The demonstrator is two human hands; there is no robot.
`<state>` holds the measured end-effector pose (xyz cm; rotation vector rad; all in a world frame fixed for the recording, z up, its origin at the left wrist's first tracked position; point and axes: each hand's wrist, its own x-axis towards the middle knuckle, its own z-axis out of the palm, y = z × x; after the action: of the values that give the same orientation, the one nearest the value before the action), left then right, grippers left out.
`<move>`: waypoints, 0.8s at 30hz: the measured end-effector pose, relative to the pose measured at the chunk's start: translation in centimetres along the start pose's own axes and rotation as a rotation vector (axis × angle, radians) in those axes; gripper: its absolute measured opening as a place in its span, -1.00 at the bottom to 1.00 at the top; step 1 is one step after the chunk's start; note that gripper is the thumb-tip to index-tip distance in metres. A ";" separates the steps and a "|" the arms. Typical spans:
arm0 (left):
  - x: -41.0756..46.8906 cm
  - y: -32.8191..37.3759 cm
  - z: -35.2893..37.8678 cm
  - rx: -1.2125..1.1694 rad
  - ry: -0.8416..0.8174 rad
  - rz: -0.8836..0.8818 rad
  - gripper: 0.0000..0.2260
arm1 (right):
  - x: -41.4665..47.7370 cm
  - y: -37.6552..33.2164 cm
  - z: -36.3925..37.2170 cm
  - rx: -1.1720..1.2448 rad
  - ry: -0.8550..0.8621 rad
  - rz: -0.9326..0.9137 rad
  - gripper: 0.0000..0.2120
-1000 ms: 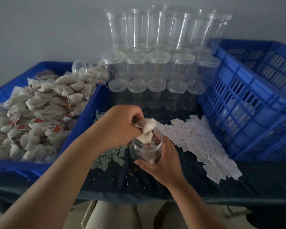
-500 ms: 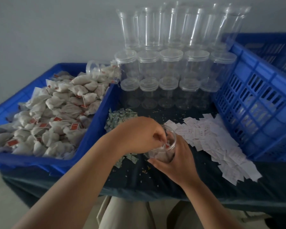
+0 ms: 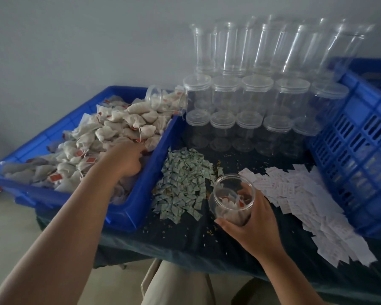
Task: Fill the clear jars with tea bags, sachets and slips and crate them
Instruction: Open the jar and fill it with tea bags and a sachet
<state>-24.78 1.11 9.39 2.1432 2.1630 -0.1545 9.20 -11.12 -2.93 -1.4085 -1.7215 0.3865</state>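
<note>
We note jar (image 3: 231,198) part-filled, tilted over the surface (image 3: 185,241) | our right hand (image 3: 254,228) has fingers wrapped round it, mouth angled toward the tray (image 3: 141,194), likely for short drops | left hand (image 3: 124,160) among tea bags (image 3: 110,128), fingers buried, grip unreadable | sachets (image 3: 183,179), slips (image 3: 306,199) beside.

Packing workstation: bulk tea bags (image 3: 110,130), stacked jars (image 3: 251,95), crates (image 3: 356,137).

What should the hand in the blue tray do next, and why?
Probably the left hand should close on a few tea bags in the blue tray and carry them over to the jar. That hand lies right on the pile, and the jar that the right hand holds is open and only partly filled, so it looks ready for more.
</note>
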 end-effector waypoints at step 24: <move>-6.0 8.4 -4.9 -1.066 0.327 0.247 -0.86 | 0.1 0.2 0.2 0.032 -0.003 0.014 -0.10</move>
<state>-16.33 -4.05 15.00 1.7559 1.4594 1.1444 9.22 -10.91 -3.16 -1.3985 -1.7017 0.4218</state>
